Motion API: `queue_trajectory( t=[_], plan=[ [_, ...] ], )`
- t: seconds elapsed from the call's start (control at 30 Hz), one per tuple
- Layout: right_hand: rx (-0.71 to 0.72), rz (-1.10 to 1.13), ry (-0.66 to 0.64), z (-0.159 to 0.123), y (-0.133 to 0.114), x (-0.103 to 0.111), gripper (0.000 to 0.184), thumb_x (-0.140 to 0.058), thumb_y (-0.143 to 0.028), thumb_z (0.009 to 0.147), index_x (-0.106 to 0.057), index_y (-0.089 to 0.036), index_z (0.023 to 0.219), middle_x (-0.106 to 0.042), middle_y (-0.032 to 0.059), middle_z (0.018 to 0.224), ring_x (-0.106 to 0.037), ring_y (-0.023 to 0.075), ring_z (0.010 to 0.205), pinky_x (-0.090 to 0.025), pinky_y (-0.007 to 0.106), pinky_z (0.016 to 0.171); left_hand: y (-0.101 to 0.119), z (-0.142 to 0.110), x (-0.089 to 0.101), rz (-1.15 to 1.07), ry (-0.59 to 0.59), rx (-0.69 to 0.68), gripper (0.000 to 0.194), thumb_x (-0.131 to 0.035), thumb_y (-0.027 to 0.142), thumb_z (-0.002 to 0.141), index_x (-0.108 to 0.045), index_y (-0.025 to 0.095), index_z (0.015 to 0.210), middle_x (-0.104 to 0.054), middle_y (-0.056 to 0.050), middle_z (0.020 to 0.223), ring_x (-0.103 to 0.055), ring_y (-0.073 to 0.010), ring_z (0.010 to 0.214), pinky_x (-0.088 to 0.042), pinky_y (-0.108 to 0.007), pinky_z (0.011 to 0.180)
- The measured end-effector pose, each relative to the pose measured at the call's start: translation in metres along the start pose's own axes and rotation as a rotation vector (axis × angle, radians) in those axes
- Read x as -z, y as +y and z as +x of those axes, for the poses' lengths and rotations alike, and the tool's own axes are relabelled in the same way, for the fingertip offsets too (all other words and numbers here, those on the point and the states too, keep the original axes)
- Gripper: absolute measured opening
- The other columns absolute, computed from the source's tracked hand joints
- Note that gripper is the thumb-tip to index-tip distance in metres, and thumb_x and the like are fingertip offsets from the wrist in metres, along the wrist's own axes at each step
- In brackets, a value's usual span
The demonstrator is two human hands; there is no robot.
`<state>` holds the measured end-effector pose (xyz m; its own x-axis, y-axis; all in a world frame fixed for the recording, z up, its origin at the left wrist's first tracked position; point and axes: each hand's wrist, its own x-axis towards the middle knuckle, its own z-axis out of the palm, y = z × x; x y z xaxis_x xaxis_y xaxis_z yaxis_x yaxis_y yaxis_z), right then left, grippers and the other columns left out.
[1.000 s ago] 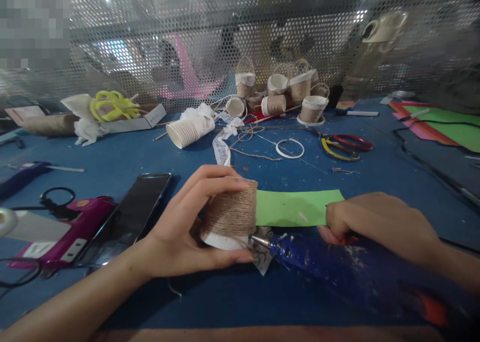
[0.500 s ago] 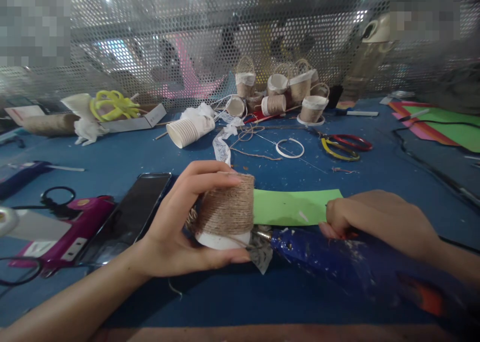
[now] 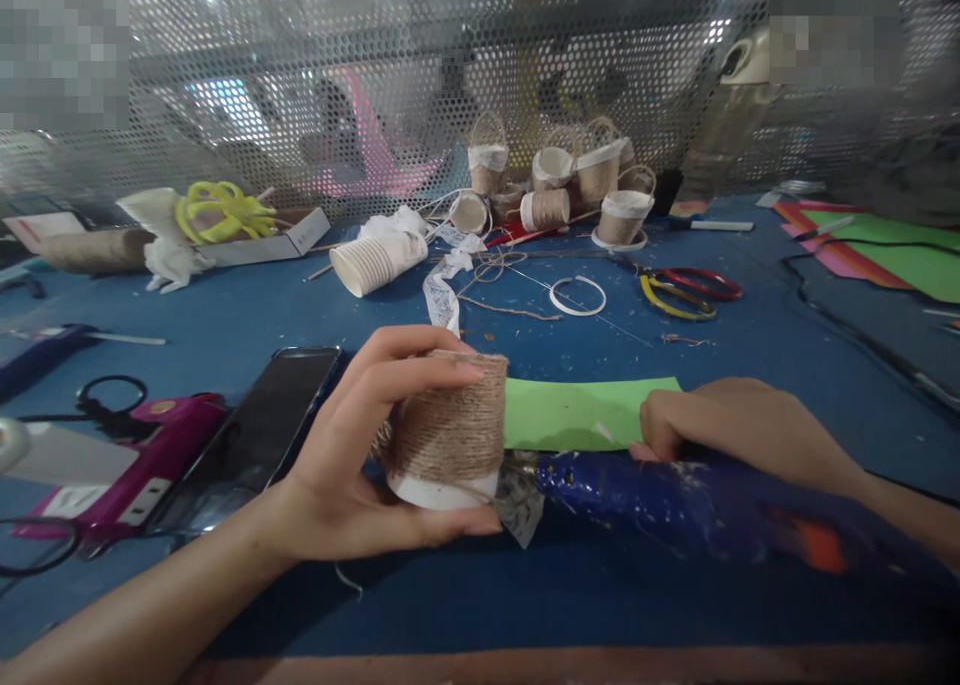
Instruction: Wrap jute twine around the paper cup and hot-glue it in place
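Observation:
My left hand (image 3: 352,465) is wrapped round a paper cup covered in jute twine (image 3: 450,430), held upside down over the blue table with its white rim at the bottom. My right hand (image 3: 739,430) grips a blue glue gun (image 3: 675,500) lying low over the table. The gun's metal nozzle points left at the cup's lower edge. A strip of green paper (image 3: 577,415) lies on the table just behind the gun, between the two hands.
A black phone (image 3: 259,435) and a pink tool (image 3: 142,465) lie to the left. Farther back are a stack of white paper cups (image 3: 371,260), several twine-wrapped cup baskets (image 3: 570,185), red-and-yellow scissors (image 3: 690,290), a white ring (image 3: 577,295), coloured paper sheets (image 3: 892,250) and a perforated metal screen (image 3: 420,75).
The cup has turned slightly in my left hand and shifted a little left. The glue gun has tilted lower and flatter, its nozzle staying at the cup's lower edge.

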<state>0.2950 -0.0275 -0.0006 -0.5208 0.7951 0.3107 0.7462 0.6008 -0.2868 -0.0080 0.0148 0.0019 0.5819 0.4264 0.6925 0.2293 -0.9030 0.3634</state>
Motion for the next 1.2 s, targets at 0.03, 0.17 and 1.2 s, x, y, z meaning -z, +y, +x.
queue_trajectory(
  t=[0.03, 0.17, 1.2],
  plan=[
    [0.007, 0.023, -0.002, 0.0, 0.0, -0.001, 0.021, -0.044, -0.014, 0.087, -0.035, -0.025, 0.071, -0.053, -0.0072, 0.057, -0.046, 0.0126, 0.049, -0.027, 0.027, 0.049, 0.0, 0.001, 0.0, 0.008, -0.009, -0.017, 0.073, -0.09, 0.041, 0.076, -0.055, 0.019, 0.135, -0.06, -0.014, 0.127, -0.062, -0.0263, 0.118, -0.058, -0.042, 0.102],
    [0.082, 0.112, 0.009, -0.002, 0.004, -0.008, 0.023, -0.041, -0.004, 0.08, -0.04, -0.026, 0.074, -0.06, -0.0065, 0.062, -0.056, 0.0139, 0.055, -0.033, 0.029, 0.055, 0.002, 0.002, -0.003, 0.041, -0.042, -0.051, 0.075, -0.089, 0.042, 0.075, -0.054, 0.023, 0.138, -0.06, -0.014, 0.127, -0.062, -0.0298, 0.118, -0.06, -0.049, 0.101],
    [-0.101, 0.045, -0.148, 0.014, 0.036, -0.009, 0.035, -0.062, -0.023, 0.082, -0.058, -0.025, 0.116, -0.07, 0.0057, 0.108, -0.07, 0.0243, 0.087, -0.05, 0.034, 0.071, 0.005, -0.003, -0.007, -0.148, 0.132, 0.138, 0.074, -0.084, 0.06, 0.075, -0.057, 0.029, 0.137, -0.057, -0.012, 0.125, -0.06, -0.0297, 0.117, -0.062, -0.051, 0.098]
  ],
)
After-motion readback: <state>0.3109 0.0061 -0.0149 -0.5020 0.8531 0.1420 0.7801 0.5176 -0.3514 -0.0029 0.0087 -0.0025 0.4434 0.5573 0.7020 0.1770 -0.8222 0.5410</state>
